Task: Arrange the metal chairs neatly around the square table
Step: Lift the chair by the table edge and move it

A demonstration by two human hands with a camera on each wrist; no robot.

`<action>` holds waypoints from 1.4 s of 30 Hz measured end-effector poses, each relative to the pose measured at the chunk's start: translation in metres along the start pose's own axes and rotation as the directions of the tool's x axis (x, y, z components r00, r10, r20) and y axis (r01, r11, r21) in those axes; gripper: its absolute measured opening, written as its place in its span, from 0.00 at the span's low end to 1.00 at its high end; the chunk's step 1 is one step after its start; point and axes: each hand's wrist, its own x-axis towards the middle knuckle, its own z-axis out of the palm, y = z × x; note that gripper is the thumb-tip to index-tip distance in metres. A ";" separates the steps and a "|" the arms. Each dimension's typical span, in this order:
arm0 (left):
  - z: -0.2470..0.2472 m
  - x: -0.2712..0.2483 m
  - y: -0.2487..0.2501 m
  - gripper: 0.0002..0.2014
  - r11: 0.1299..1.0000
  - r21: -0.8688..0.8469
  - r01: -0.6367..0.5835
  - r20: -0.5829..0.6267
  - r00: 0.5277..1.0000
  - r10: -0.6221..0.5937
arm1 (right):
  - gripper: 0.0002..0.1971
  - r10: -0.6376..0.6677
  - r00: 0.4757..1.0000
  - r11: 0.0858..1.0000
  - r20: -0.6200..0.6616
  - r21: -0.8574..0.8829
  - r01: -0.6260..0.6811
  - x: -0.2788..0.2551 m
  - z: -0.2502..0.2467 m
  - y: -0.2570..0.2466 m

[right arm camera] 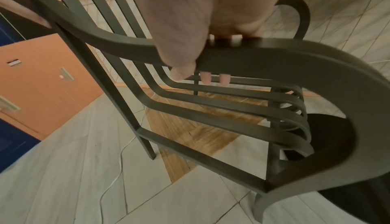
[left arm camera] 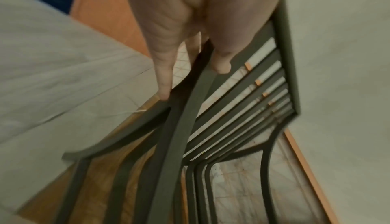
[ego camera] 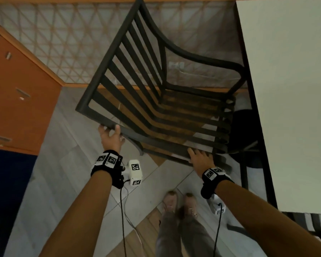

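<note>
The dark metal slatted armchair point(ego camera: 156, 101) stands on the floor just beside the left edge of the pale square table point(ego camera: 295, 89), its seat front toward the table and its tall back toward the orange wall. The table is cut off at the right and top, so I see only one corner region of its matte top and its thin black edge; beneath it a round black base point(ego camera: 246, 127) is half hidden in shadow. A second slatted chair point(ego camera: 315, 225) shows only as a few striped bars at the lower right edge, so I count two chairs, one whole. The chair in front of me has flat bent bars running from back into seat and two curved armrests. My left hand point(ego camera: 110, 135) grips the corner where the back's top rail meets the near armrest; the left wrist view is blurred, yet it shows my fingers point(left arm camera: 162, 70) laid along the bar and the thumb on the other side. My right hand point(ego camera: 199, 157) holds the near armrest further forward, and the right wrist view shows the thumb point(right arm camera: 181, 70) over it with two fingertips point(right arm camera: 205, 79) curling out beneath. The floor point(ego camera: 63, 173) is grey tile with a wood-grain diagonal inlay. Two thin cables trail down from my wrist bands.
</note>
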 end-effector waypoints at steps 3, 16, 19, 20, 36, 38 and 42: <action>0.005 0.011 -0.002 0.26 0.997 -0.077 -0.006 -0.056 0.998 0.002 | 0.25 -0.022 0.999 1.000 0.036 0.016 0.021 0.006 0.001 0.003; 0.054 -0.013 -0.008 0.33 0.979 -0.203 -0.013 -0.158 0.987 -0.020 | 0.24 0.035 0.999 0.999 0.019 -0.013 -0.035 0.017 -0.028 0.049; 0.066 -0.021 -0.011 0.32 0.972 -0.234 -0.004 -0.169 0.985 -0.036 | 0.24 0.065 0.998 0.998 0.021 -0.021 -0.064 0.019 -0.035 0.061; 0.069 -0.024 -0.011 0.32 0.969 -0.247 0.006 -0.172 0.984 -0.050 | 0.24 0.065 0.998 0.998 0.022 -0.022 -0.064 0.020 -0.037 0.065; 0.094 -0.061 -0.024 0.34 0.961 -0.277 0.006 -0.177 0.983 -0.057 | 0.22 0.119 0.992 0.993 -0.036 -0.023 -0.120 0.027 -0.056 0.106; 0.092 -0.059 -0.023 0.33 0.962 -0.274 0.015 -0.176 0.982 -0.066 | 0.21 0.122 0.992 0.992 -0.027 -0.013 -0.123 0.026 -0.054 0.102; 0.079 -0.052 -0.023 0.32 0.965 -0.262 0.006 -0.169 0.984 -0.052 | 0.19 0.123 0.992 0.992 -0.014 -0.002 -0.123 0.021 -0.049 0.090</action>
